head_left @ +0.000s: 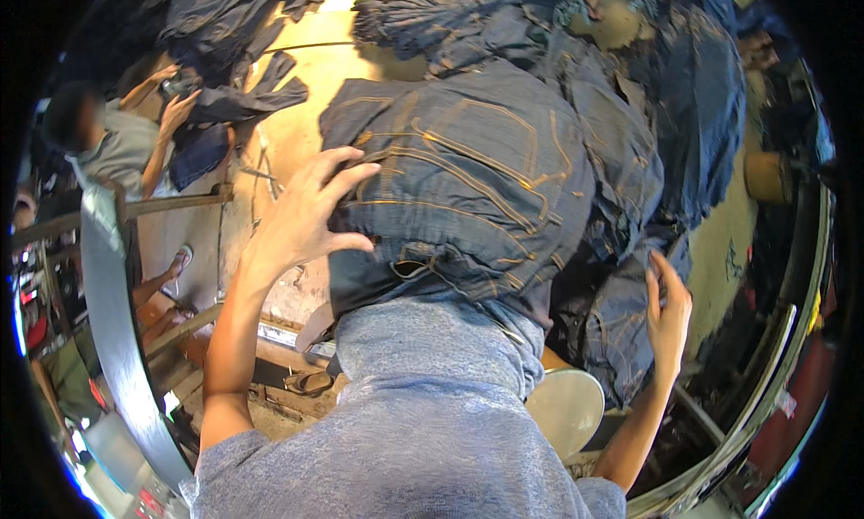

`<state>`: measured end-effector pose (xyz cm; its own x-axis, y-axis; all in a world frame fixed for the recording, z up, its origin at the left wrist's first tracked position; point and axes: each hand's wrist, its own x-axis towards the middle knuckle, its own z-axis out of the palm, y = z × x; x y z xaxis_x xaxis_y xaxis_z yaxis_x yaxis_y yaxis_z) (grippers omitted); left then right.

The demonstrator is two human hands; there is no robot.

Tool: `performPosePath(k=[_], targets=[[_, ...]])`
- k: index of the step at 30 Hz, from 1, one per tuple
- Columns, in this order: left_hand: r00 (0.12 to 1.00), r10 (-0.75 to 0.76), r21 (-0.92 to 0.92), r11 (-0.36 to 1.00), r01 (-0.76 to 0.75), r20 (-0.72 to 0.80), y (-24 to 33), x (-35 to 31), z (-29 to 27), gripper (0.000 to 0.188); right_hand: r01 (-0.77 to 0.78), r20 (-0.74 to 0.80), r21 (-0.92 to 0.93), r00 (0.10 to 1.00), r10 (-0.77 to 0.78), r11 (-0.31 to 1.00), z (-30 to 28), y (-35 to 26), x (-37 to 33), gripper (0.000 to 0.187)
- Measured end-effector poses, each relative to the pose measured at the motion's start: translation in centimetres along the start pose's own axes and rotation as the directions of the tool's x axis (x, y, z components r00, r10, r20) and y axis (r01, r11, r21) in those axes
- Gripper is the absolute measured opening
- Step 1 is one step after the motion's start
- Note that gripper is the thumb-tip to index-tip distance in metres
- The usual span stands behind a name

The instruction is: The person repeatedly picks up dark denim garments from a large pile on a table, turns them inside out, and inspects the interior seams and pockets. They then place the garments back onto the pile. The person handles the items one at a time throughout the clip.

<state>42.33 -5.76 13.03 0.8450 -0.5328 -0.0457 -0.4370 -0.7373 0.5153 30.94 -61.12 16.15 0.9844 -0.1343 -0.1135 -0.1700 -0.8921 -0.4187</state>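
Observation:
A stack of dark blue denim jeans (504, 177) with orange stitching lies in front of my body, a back pocket and waistband seams facing up. My left hand (315, 199) is at the left edge of the jeans, fingers spread and thumb apart, with nothing in it. Out to the right, my right hand (669, 314) is beside a rumpled dark denim piece (621, 334). Its thumb and forefinger stretch forward with a gap between them, and I see nothing held. The other fingers of that hand partly curl.
More dark denim garments (450, 19) are heaped along the far side of the pale tabletop (310, 46). At the far left a co-worker (135, 141) sits handling a small dark object. A curved grey metal bar (117, 339) stands left. A round pale seat (567, 411) is by my right side.

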Motion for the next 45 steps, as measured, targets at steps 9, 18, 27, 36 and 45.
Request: performPosePath(k=[9, 18, 27, 36, 45], targets=[[0.947, 0.084, 0.135, 0.99, -0.044, -0.311, 0.4, -1.1, -0.5, 0.023, 0.792, 0.138, -0.012, 0.606, -0.784, 0.61, 12.0, -25.7, 8.3, 0.071], [0.435, -0.017, -0.081, 0.988, -0.129, -0.9, 4.8, 6.2, -3.2, 0.024, 0.034, 0.521, 0.421, 0.809, -0.273, 0.907, 6.6, -28.0, 24.9, 0.049], [0.714, -0.28, -0.612, 0.748, -0.257, -0.642, 7.9, 9.0, -4.0, 0.013, 0.235, -0.222, 0.969, 0.963, -0.151, 0.08, -11.6, -41.2, 44.5, 0.029], [0.373, -0.196, -0.347, 0.85, -0.396, -0.907, 8.2, 6.6, -15.6, 0.01, 0.07, -0.429, 0.73, 0.822, -0.375, -0.68, -10.7, -39.3, 24.8, 0.013], [0.946, -0.022, -0.145, 0.989, -0.026, -0.324, 8.1, 6.1, -4.4, 0.056, -0.727, 0.912, 0.408, 0.297, -0.282, 0.552, 2.6, -22.9, 3.0, 0.049]])
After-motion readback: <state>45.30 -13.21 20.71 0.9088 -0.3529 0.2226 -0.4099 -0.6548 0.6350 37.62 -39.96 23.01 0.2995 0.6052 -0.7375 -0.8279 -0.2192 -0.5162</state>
